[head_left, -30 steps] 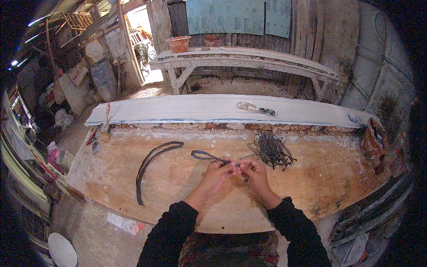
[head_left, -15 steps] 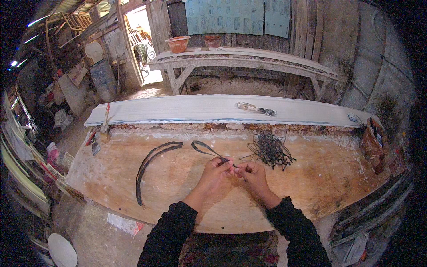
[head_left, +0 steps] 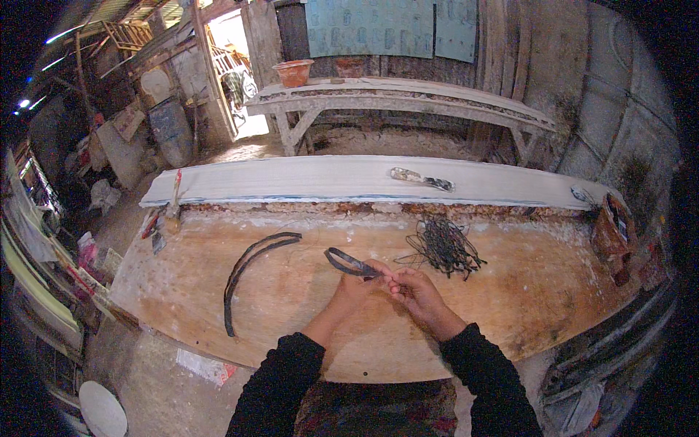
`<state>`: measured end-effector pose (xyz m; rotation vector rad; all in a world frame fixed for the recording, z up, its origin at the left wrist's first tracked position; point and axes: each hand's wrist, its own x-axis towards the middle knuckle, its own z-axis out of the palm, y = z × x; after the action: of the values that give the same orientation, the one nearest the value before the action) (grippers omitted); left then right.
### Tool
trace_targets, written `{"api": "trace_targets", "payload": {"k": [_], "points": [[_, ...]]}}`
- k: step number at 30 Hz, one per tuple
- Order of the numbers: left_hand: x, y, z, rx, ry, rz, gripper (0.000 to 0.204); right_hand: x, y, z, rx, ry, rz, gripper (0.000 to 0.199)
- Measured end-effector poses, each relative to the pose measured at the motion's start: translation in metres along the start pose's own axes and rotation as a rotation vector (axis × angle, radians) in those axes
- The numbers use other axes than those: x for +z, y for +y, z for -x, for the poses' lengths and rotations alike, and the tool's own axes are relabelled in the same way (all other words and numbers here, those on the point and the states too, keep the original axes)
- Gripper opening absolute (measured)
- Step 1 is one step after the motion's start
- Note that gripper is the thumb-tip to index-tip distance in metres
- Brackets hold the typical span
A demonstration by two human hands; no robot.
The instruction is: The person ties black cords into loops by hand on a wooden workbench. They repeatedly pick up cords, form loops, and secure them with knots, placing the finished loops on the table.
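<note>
Over the middle of a wooden work board (head_left: 175, 291), my two hands meet with their fingertips almost touching. My left hand (head_left: 355, 290) is closed on a flat black strip (head_left: 352, 268), bent into a narrow loop that points to the left. Close against it, my right hand (head_left: 422, 295) pinches at the strip's end, though the fingers hide most of that end. Left of my hands, a pair of curved black strips (head_left: 229, 306) lies on the board. A tangled heap of thin black cords (head_left: 445, 246) rests beyond my right hand.
Along the board's far edge runs a white plank (head_left: 306, 178) with a stained hand tool (head_left: 421, 179) on it. A brush (head_left: 173, 207) stands at the left end, a brownish container (head_left: 610, 233) at the right. Behind, a long bench (head_left: 408, 91) bears an orange bowl (head_left: 293, 73).
The black loop has turned and drawn in toward my hands, now looking shorter and wider. My left hand has rotated so its back shows more. Strips and cords on the board stay put.
</note>
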<state>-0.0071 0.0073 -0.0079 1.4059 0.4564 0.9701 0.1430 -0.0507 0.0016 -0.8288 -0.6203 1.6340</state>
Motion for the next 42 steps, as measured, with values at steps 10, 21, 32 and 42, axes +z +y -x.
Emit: {"api": "trace_targets", "payload": {"k": [10, 21, 32, 42], "points": [[0.001, 0.011, 0.004, -0.013, 0.055, -0.133, 0.006, 0.018, -0.011, 0.012, 0.074, -0.015, 0.062, 0.012], [0.006, 0.024, 0.002, -0.029, -0.019, 0.169, 0.009, 0.005, 0.0, 0.007, -0.058, -0.134, 0.244, 0.012], [0.0, 0.015, -0.001, -0.191, -0.005, 0.26, 0.018, 0.014, -0.003, 0.012, -0.03, -0.087, 0.158, 0.01], [0.004, 0.011, -0.003, -0.082, -0.024, 0.144, 0.012, 0.001, 0.01, 0.0, -0.153, 0.039, 0.156, 0.008]]}}
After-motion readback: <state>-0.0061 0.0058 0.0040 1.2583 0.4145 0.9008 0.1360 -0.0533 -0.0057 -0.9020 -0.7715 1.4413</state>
